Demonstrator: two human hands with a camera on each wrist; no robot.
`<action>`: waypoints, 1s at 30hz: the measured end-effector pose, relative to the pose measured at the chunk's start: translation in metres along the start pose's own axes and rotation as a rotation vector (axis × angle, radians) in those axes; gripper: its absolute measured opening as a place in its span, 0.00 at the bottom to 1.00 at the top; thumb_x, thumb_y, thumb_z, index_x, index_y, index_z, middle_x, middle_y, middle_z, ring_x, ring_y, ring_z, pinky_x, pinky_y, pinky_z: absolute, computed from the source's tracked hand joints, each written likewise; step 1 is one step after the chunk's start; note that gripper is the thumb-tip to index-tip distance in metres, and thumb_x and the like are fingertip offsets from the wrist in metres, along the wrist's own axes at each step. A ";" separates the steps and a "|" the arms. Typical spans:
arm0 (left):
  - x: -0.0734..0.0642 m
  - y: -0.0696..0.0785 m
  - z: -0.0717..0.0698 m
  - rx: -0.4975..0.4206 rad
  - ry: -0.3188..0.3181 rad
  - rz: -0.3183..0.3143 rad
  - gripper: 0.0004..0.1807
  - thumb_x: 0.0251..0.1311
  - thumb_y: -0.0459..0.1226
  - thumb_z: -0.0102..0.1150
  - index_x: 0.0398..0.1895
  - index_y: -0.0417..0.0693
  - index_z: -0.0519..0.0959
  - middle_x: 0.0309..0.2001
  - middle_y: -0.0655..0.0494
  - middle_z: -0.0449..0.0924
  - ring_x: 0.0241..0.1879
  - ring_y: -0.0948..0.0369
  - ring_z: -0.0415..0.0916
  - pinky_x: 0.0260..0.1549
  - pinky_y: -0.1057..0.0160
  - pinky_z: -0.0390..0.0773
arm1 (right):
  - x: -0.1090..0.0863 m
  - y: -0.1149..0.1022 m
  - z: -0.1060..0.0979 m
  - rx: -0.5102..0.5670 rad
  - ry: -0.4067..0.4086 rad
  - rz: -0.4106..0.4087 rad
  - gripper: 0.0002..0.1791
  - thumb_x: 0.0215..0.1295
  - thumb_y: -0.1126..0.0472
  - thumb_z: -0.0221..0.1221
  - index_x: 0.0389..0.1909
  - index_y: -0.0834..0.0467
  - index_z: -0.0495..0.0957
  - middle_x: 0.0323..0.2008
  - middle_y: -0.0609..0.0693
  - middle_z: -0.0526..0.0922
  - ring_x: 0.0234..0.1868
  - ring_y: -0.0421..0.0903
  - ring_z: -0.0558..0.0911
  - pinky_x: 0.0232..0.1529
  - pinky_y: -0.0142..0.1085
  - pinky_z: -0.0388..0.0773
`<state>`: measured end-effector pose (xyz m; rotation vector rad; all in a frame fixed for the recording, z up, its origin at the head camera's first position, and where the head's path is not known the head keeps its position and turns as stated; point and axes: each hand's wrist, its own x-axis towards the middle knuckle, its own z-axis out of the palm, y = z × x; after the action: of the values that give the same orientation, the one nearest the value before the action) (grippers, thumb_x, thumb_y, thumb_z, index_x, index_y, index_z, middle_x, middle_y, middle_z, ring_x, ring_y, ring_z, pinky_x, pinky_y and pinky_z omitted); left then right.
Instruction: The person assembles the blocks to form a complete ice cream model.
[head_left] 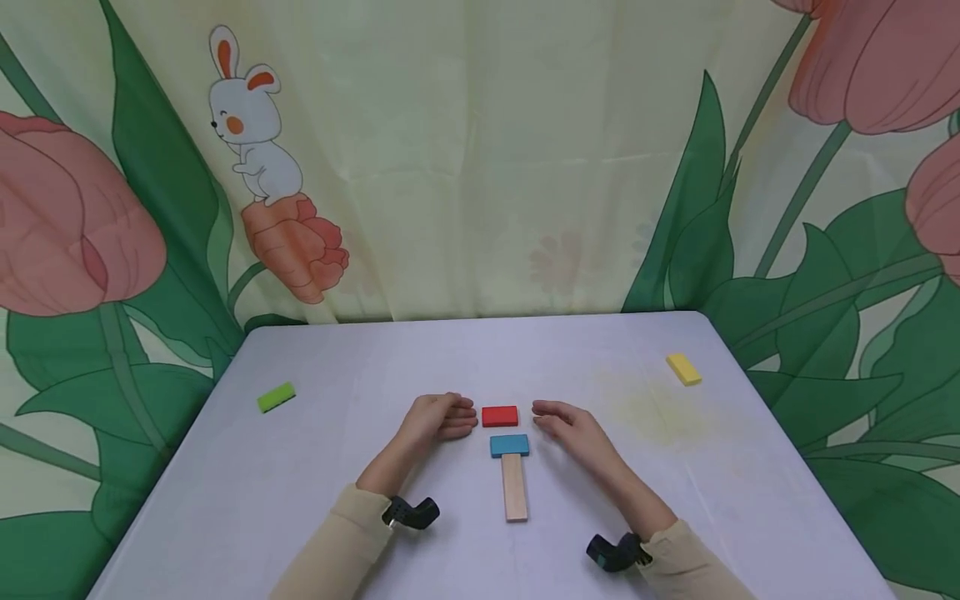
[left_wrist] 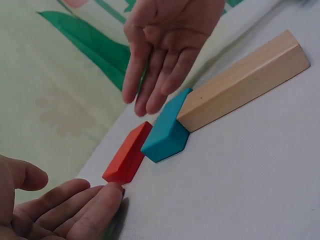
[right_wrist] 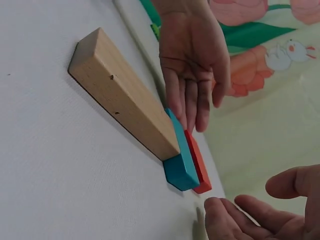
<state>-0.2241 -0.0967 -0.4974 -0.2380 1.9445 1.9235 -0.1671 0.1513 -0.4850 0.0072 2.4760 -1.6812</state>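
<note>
A red block (head_left: 499, 416) lies crosswise on the table, just beyond a blue block (head_left: 509, 446). The near side of the blue one meets the end of a long plain wooden block (head_left: 514, 488), forming a T. To the left, my left hand (head_left: 438, 418) has its fingers extended, their tips close to the red block's left end. My right hand (head_left: 573, 429) is on the other side with fingers loosely straight, a small gap from the red block's right end. Both palms face inward, and neither hand grips anything. In the left wrist view a narrow gap separates the red block (left_wrist: 127, 154) from the blue one.
A green block (head_left: 276, 397) lies near the table's left edge, and a yellow block (head_left: 683, 369) towards the back right. Behind the white table (head_left: 375, 358) hangs a curtain (head_left: 480, 167) printed with tulips and a rabbit. Each wrist wears a black camera.
</note>
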 end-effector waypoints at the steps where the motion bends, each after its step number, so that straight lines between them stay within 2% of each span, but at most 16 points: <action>1: 0.000 -0.001 -0.001 -0.015 -0.011 -0.015 0.20 0.69 0.42 0.46 0.49 0.35 0.79 0.43 0.43 0.84 0.40 0.54 0.85 0.38 0.60 0.83 | 0.006 0.000 -0.001 0.061 -0.033 0.036 0.21 0.69 0.55 0.53 0.60 0.56 0.74 0.57 0.51 0.78 0.59 0.48 0.77 0.57 0.42 0.75; 5: 0.002 -0.005 0.000 -0.071 -0.068 -0.031 0.21 0.69 0.41 0.45 0.51 0.34 0.78 0.45 0.42 0.83 0.43 0.53 0.84 0.41 0.59 0.82 | 0.018 0.002 -0.002 0.261 -0.157 0.149 0.23 0.72 0.58 0.47 0.64 0.62 0.68 0.61 0.56 0.75 0.61 0.49 0.76 0.58 0.39 0.73; 10: 0.001 -0.007 0.002 -0.081 -0.097 -0.022 0.21 0.69 0.41 0.44 0.52 0.34 0.77 0.46 0.42 0.83 0.44 0.52 0.83 0.42 0.59 0.82 | 0.020 0.006 0.000 0.365 -0.187 0.188 0.23 0.71 0.61 0.45 0.64 0.64 0.68 0.61 0.57 0.74 0.60 0.49 0.76 0.57 0.38 0.74; 26: -0.012 -0.009 0.008 -0.080 -0.110 -0.019 0.20 0.70 0.42 0.45 0.51 0.36 0.78 0.45 0.44 0.84 0.45 0.55 0.83 0.42 0.61 0.82 | 0.011 0.012 -0.003 0.404 -0.210 0.174 0.23 0.70 0.65 0.44 0.64 0.65 0.67 0.62 0.58 0.73 0.62 0.49 0.74 0.58 0.36 0.73; 30: -0.015 -0.010 0.010 -0.056 -0.105 -0.007 0.20 0.70 0.42 0.44 0.51 0.35 0.78 0.45 0.44 0.84 0.45 0.54 0.83 0.42 0.61 0.82 | 0.009 0.014 -0.003 0.402 -0.218 0.168 0.24 0.69 0.65 0.43 0.65 0.65 0.66 0.62 0.58 0.73 0.63 0.50 0.74 0.58 0.36 0.73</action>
<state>-0.2049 -0.0898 -0.5007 -0.1556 1.8226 1.9470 -0.1749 0.1586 -0.4981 0.0707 1.8955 -1.9547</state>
